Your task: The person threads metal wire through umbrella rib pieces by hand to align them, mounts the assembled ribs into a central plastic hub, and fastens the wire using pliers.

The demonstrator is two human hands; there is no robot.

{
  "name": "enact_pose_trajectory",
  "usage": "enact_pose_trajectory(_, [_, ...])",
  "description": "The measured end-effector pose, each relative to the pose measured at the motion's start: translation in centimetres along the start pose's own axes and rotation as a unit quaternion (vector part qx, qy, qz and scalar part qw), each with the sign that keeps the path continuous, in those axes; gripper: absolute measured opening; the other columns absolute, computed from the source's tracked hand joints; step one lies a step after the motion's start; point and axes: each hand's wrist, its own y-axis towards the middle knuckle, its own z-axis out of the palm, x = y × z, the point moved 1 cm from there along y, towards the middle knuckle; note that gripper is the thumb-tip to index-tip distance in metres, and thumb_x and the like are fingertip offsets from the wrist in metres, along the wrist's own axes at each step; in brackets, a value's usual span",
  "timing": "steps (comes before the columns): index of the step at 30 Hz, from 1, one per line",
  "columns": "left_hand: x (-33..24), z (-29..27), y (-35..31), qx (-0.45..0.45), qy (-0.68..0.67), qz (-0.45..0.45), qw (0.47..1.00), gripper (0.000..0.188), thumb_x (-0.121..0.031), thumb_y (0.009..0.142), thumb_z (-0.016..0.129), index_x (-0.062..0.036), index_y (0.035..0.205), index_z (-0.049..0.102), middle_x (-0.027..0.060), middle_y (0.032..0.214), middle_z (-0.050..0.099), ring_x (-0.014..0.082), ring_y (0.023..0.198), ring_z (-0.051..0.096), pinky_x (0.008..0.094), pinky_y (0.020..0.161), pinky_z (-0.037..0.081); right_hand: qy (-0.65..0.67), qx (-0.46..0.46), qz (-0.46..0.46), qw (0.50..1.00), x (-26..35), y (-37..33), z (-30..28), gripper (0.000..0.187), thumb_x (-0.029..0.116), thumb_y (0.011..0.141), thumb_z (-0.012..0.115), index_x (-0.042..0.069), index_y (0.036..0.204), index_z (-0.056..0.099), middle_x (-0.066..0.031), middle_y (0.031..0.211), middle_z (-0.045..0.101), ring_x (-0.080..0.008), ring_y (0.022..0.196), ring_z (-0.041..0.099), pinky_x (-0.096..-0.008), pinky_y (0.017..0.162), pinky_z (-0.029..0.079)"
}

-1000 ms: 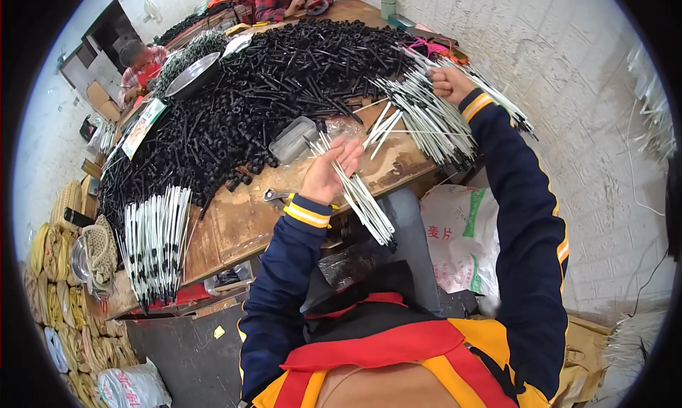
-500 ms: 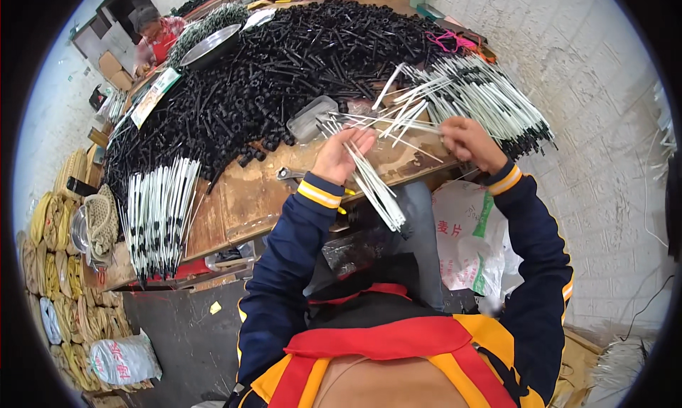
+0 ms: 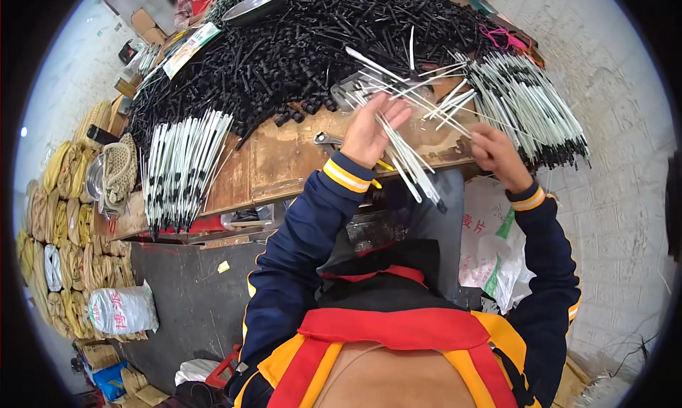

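A loose bundle of thin white sticks with black parts [image 3: 414,165] lies across my left hand [image 3: 366,134], which is palm up with the thumb over it. The fingers are partly curled, and the bundle's near end hangs past the table edge. To the right, my right hand [image 3: 499,156] pinches the end of a thin pale stick [image 3: 455,126] that slants up and away to the left. Beyond both hands, several loose white sticks [image 3: 449,108] cross one another over a clear plastic box [image 3: 346,94]. Part of that box is hidden by my left hand.
A large heap of black tubular pieces [image 3: 284,60] covers the table [image 3: 273,149]. White stick stacks stand at the left [image 3: 186,170] and right [image 3: 529,110]. A metal wrench-like tool [image 3: 327,139] lies near my left wrist. Beyond sit a metal bowl [image 3: 256,5] and another person [image 3: 193,3].
The whole view has shifted, so the table sits higher and further right. My right hand has come nearer to me, pinching the stick. My left hand still holds the bundle, its fingers more spread.
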Motion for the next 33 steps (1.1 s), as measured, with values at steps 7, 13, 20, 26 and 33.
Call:
enact_pose_trajectory(7, [-1.5,-0.9,-2.4,-0.013,0.033,0.137,0.99,0.017,-0.007,0.096,0.051,-0.0017,0.112,0.047,0.0221,0.114,0.057,0.0385,0.109,0.059,0.0483,0.099,0.051,-0.103,0.002,-0.049,0.993,-3.0,1.1,4.7,0.024,0.019,0.098,0.051,0.0,0.113,0.052,-0.0023,0.068,0.056,-0.0048,0.048,0.041,-0.0185,0.045,0.032])
enact_pose_trajectory(13, [-1.9,-4.5,-1.4,-0.03,0.042,0.072,0.996,0.018,-0.021,0.096,0.061,-0.0084,0.107,0.054,0.0119,0.099,0.06,0.0291,0.101,0.061,0.0465,0.087,0.055,-0.21,0.057,-0.02,0.976,-2.1,0.8,6.9,0.02,0.015,0.098,0.048,0.002,0.111,0.055,-0.0115,0.07,0.064,-0.0211,0.053,0.062,-0.032,0.046,0.043])
enact_pose_trajectory(20, [-2.7,-4.9,-0.7,-0.115,-0.021,0.039,0.992,0.015,-0.018,0.101,0.049,-0.0099,0.113,0.05,0.0135,0.113,0.052,0.0329,0.114,0.052,0.057,0.102,0.044,-0.65,-0.095,-0.417,0.628,3.4,9.9,1.6,0.013,0.01,0.085,0.053,0.006,0.095,0.061,-0.0117,0.081,0.061,-0.033,0.085,0.058,-0.0433,0.072,0.047])
enact_pose_trajectory(26, [-3.0,-5.4,-1.5,-0.129,-0.043,0.046,0.99,0.012,-0.016,0.1,0.048,-0.0094,0.11,0.05,0.0149,0.108,0.054,0.0346,0.114,0.053,0.0567,0.102,0.045,-0.685,0.038,-0.36,0.633,2.3,14.2,1.6,0.011,0.015,0.083,0.061,0.006,0.087,0.065,-0.0079,0.084,0.061,-0.0301,0.089,0.053,-0.0409,0.077,0.045])
enact_pose_trajectory(33, [-4.1,-6.4,-1.5,-0.12,-0.045,0.076,0.989,0.027,-0.014,0.103,0.037,-0.007,0.127,0.045,0.0237,0.123,0.054,0.0363,0.114,0.057,0.05,0.098,0.049,-0.644,-0.017,-0.54,0.542,5.5,12.8,6.7,0.01,0.014,0.079,0.065,0.008,0.086,0.066,-0.0037,0.075,0.061,-0.0224,0.079,0.055,-0.0341,0.073,0.046])
